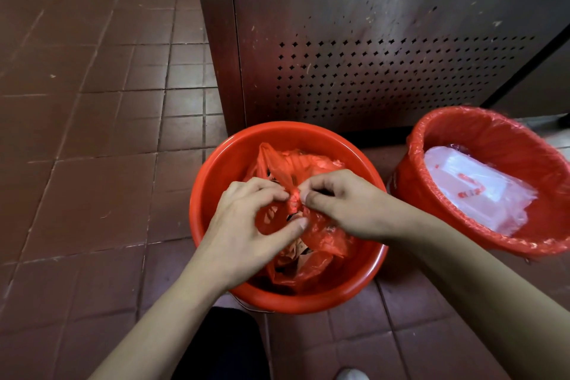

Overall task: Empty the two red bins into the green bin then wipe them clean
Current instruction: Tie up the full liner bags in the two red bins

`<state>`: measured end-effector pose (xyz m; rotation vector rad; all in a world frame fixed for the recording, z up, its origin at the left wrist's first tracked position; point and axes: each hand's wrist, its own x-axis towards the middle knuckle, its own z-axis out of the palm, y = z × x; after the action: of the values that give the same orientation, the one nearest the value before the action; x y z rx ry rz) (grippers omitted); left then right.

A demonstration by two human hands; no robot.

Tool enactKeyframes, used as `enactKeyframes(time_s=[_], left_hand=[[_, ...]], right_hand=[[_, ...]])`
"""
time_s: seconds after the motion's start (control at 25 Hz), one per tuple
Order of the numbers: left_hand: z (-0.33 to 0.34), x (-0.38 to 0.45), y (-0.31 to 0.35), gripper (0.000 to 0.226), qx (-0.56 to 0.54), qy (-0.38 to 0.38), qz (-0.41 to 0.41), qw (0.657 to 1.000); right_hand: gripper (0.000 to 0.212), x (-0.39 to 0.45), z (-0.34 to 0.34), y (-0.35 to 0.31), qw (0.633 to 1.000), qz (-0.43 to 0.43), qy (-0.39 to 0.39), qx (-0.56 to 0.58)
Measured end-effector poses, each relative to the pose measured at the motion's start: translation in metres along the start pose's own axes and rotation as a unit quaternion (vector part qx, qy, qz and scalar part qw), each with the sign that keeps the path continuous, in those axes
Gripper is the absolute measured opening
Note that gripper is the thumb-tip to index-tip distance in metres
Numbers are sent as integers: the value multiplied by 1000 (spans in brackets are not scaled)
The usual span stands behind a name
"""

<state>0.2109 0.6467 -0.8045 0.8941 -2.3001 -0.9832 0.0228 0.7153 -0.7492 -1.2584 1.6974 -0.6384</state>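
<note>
There are no words or numbers here that can be read. The only print is some red marks on the clear plastic bag (476,187) that lies inside the red bin (431,194) on the right. The marks are curved and broken up, and the plastic is crumpled, so it is not clear what letters or signs they are. A small pale patch on the outside of that bin, at its left edge, is too blurred to read.

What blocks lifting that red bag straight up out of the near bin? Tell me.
Nothing visible does. Both the left hand and right hand pinch the red bag at its twisted neck, and the near red bin is open above it.
</note>
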Motion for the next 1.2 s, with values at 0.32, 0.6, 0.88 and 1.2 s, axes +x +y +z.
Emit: enactKeyframes(time_s=[0.32, 0.6, 0.88, 1.2], left_hand=[[-10, -2, -8, 18, -8, -14, 1, 1000], [-41, -19, -55, 30, 53, -45, -16, 997], [-59, -37, -73, 28, 75, -92, -22, 993], [-68, -31, -69, 27, 164, -84, -36, 982]], right_hand=[[14, 4, -15, 7, 975, 47, 133, 170], [16, 13, -21, 40, 956, 36, 248, -155], [18, 17, -24, 66, 908, 38, 205, -364], [13, 27, -29, 88, 884, 54, 217, -412]])
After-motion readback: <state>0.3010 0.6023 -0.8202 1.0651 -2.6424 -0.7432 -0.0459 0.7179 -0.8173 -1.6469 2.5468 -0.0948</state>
